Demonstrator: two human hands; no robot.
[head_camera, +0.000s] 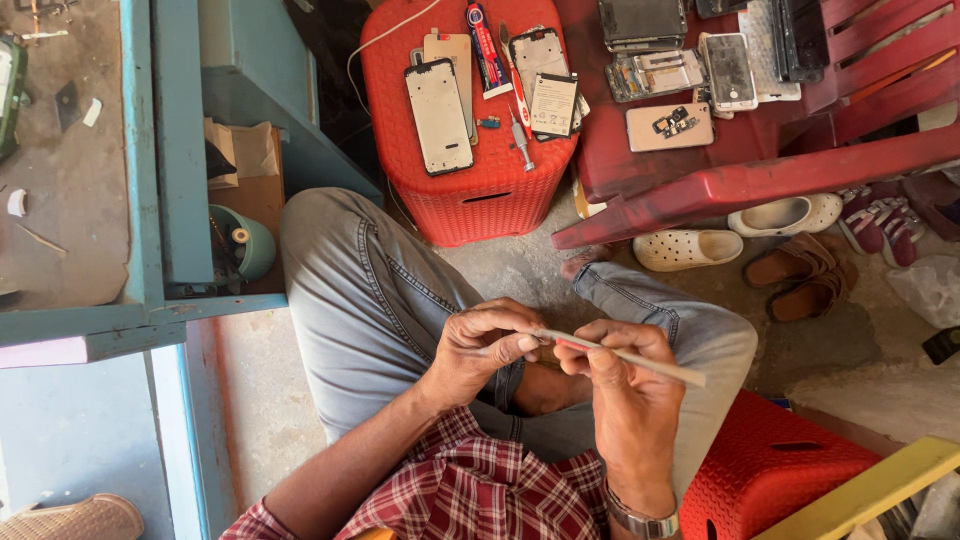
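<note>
Right hand: we hold our right hand (620, 375) closed around a thin pale stick-like tool (640, 360), fingers curled over its middle so that the long end juts out to the right past the knuckles.
Left hand: our left hand (490, 345) pinches the tool's near tip between thumb and fingertips, closed narrow; whether something tiny sits in that pinch we cannot tell.
Why held so: both hands meet over our lap, against the grey trousers (370, 300), which seems to steady fine work close to the eyes.
Ahead of the hands: a red stool (470, 200) serves as a bench, with a phone frame (438, 115), a flat battery (552, 105) and a small screwdriver (520, 140) laid flat within reach.
Ahead and to the right: a red chair (740, 185) carries more opened phones (730, 70).
Below the right hand: a second red stool (770, 470), just beside our knee.
</note>
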